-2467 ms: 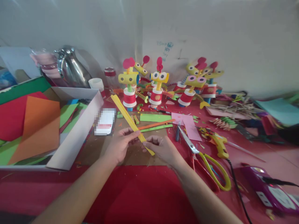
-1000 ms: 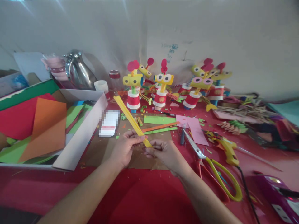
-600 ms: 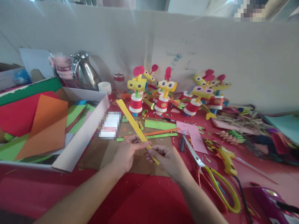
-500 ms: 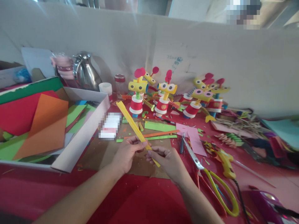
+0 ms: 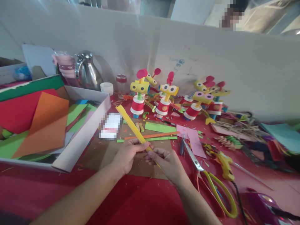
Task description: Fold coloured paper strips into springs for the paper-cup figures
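Between my hands I hold a folded yellow paper strip (image 5: 132,126), slanting from upper left to lower right over a brown cardboard sheet (image 5: 93,157). My left hand (image 5: 127,156) pinches it near its middle, thumb on top. Close beside it, my right hand (image 5: 164,159) grips the lower part, with only a thin tip showing past the fingers. Beneath and beyond the hands lie an orange paper strip (image 5: 161,134), a wide green strip (image 5: 160,127) and a thin green strip (image 5: 167,137). Small pleated paper springs (image 5: 140,127) rest near the yellow strip.
A white box (image 5: 77,143) of coloured paper stands at left. Several paper-cup figures (image 5: 163,106) line the back by a steel jug (image 5: 87,73). At right lie scissors (image 5: 195,159), a yellow glue gun (image 5: 226,165), pink paper (image 5: 195,142) and a purple device (image 5: 269,206).
The yellow strip's upper end sits slightly lower, and its face shows wider. Both hands stay nearly in place, still gripping it. The person beyond the partition has shifted left.
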`<state>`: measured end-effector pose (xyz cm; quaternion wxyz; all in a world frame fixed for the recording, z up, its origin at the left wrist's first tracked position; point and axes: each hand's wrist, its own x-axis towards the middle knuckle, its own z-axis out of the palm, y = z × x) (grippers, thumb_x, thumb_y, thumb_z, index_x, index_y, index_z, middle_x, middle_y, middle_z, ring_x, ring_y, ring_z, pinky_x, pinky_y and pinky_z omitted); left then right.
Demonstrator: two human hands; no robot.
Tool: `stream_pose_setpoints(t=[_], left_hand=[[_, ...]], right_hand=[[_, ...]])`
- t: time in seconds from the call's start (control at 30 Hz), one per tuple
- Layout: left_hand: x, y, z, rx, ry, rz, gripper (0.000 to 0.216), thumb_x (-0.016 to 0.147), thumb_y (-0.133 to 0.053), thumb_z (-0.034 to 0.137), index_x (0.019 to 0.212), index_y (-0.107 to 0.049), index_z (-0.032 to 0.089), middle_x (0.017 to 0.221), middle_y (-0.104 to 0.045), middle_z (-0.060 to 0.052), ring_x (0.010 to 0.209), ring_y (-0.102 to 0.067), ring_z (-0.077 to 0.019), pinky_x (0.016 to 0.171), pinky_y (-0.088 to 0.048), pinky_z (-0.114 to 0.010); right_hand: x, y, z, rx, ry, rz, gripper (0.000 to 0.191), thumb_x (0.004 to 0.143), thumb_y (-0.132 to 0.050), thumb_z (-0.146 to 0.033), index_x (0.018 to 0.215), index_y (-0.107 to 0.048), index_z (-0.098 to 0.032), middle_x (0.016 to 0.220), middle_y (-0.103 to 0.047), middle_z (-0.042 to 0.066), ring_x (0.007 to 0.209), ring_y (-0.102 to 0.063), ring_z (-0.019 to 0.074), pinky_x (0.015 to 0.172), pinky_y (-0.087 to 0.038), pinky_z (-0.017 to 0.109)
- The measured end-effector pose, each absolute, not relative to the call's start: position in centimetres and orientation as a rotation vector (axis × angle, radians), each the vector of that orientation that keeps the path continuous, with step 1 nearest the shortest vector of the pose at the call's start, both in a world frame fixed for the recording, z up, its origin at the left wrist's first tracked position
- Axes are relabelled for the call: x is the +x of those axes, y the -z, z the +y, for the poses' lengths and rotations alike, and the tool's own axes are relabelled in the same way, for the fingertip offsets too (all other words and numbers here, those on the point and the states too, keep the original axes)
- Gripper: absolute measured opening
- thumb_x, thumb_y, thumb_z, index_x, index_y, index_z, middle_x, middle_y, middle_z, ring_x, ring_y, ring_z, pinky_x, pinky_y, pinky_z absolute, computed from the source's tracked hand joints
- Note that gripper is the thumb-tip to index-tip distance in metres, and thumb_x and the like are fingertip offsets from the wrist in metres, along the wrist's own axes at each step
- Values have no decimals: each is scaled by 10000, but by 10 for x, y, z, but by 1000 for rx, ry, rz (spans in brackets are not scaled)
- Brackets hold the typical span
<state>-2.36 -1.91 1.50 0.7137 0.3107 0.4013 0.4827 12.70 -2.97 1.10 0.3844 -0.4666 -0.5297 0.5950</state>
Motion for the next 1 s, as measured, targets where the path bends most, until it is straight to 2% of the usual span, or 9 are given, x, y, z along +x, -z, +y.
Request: stream_pose_setpoints(t=[0.23, 0.43, 0.63, 0.83, 1.0], left_hand=[[-28, -13, -13, 646, -1173, 986, 144, 600, -816, 257, 667, -715, 180, 653, -672, -10, 629, -555, -121, 679, -407, -287], [-29, -11, -13, 756, -1138, 977, 145, 632, -795, 276, 691, -724, 164, 703, -693, -48, 702, -591, -160, 732, -422, -316], [-27, -13, -16, 756, -1079, 938, 151, 652, -778, 286, 706, -729, 155, 712, -691, -60, 679, -592, -168, 711, -433, -328], [-31, -14, -11, 652, -1192, 1050, 174, 580, -825, 273, 672, -714, 176, 669, -665, -9, 612, -530, -106, 658, -377, -275], [-32, -8, -11, 744, -1129, 1040, 192, 594, -819, 294, 682, -711, 162, 663, -661, -16, 657, -554, -131, 686, -389, -285]], right_hand=[[127, -9, -31, -1202, -1504, -1364, 325, 743, -681, -506, 784, -726, -187, 716, -719, 37, 664, -674, 162, 688, -561, 308], [128, -11, -30, -1200, -1578, -1365, 343, 721, -696, -515, 839, -709, -193, 737, -721, 27, 691, -683, 156, 707, -559, 299], [127, -14, -31, -1225, -1509, -1454, 333, 769, -634, -523, 779, -718, -201, 712, -717, 19, 645, -678, 155, 685, -559, 301], [126, -12, -32, -1243, -1471, -1452, 320, 773, -629, -504, 746, -702, -193, 713, -718, 23, 654, -679, 156, 692, -557, 295], [127, -10, -30, -1254, -1551, -1428, 321, 757, -654, -503, 783, -697, -186, 697, -708, 18, 690, -683, 161, 681, -551, 280]])
